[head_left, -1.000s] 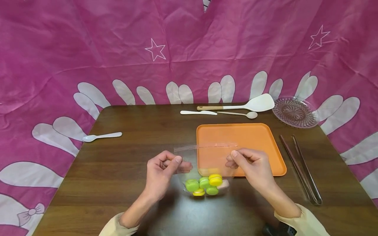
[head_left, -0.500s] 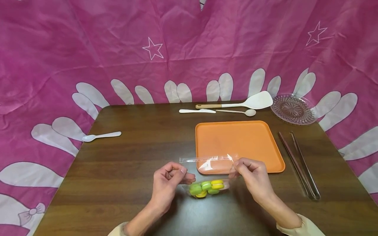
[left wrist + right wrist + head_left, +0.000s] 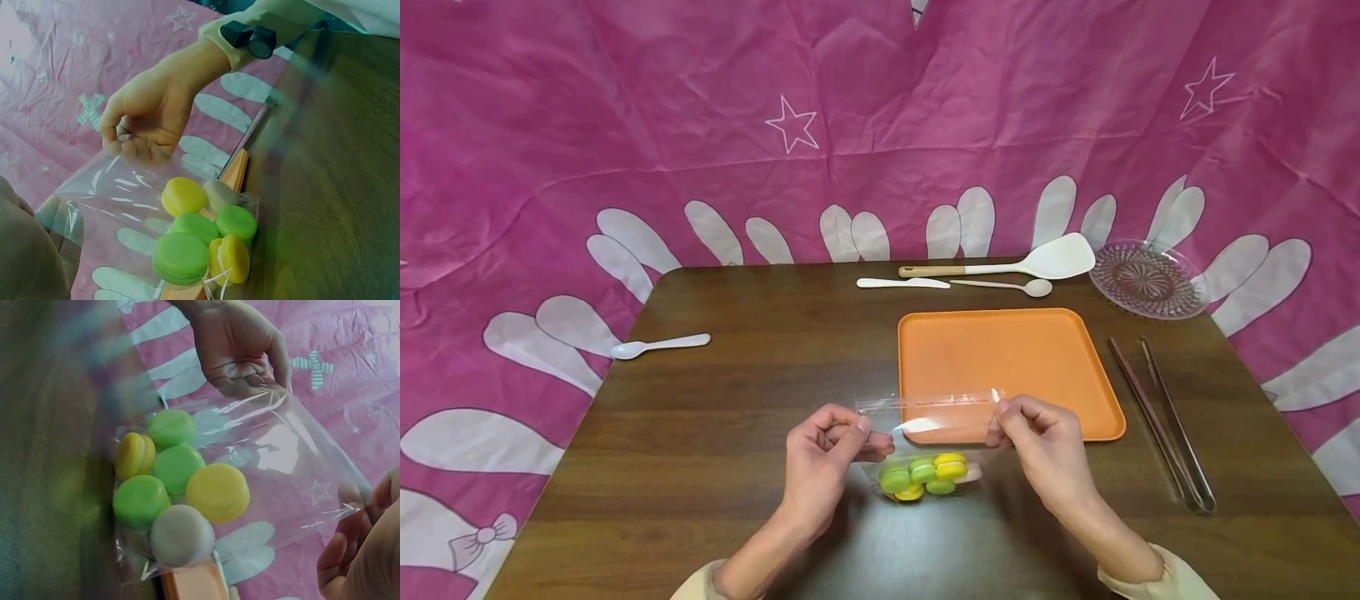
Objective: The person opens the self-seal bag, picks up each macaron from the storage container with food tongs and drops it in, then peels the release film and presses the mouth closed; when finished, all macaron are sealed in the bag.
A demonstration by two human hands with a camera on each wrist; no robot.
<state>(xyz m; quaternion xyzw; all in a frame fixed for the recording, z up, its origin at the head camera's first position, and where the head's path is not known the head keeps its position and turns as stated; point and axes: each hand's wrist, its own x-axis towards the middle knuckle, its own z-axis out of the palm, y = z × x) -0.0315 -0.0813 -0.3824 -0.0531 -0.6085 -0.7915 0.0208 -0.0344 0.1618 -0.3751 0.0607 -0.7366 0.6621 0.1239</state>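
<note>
Between both hands hangs a clear plastic bag (image 3: pixel 917 425), its flat top strip stretched away from the person. My left hand (image 3: pixel 823 458) pinches one side of it between thumb and fingers; my right hand (image 3: pixel 1041 446) pinches the opposite side. Several macarons lie bunched in the bottom of the bag: green macarons (image 3: pixel 172 428), a yellow macaron (image 3: pixel 184 195) and another yellow one, plus a whitish macaron (image 3: pixel 182 536). In the left wrist view the right hand's fingers curl over the bag's edge.
An orange tray (image 3: pixel 1000 358) lies just beyond the bag. Metal tongs (image 3: pixel 1172 433) are to its right. Behind it are a white spatula (image 3: pixel 1060 257), a knife (image 3: pixel 902 283), a small spoon (image 3: pixel 1037 287) and a clear plate (image 3: pixel 1150 279). A white spoon (image 3: pixel 658 345) lies far left.
Over the last second the bag's top strip has come down towards the person and both hands have shifted slightly lower, the left one also to the right. Both keep their pinch on the bag.
</note>
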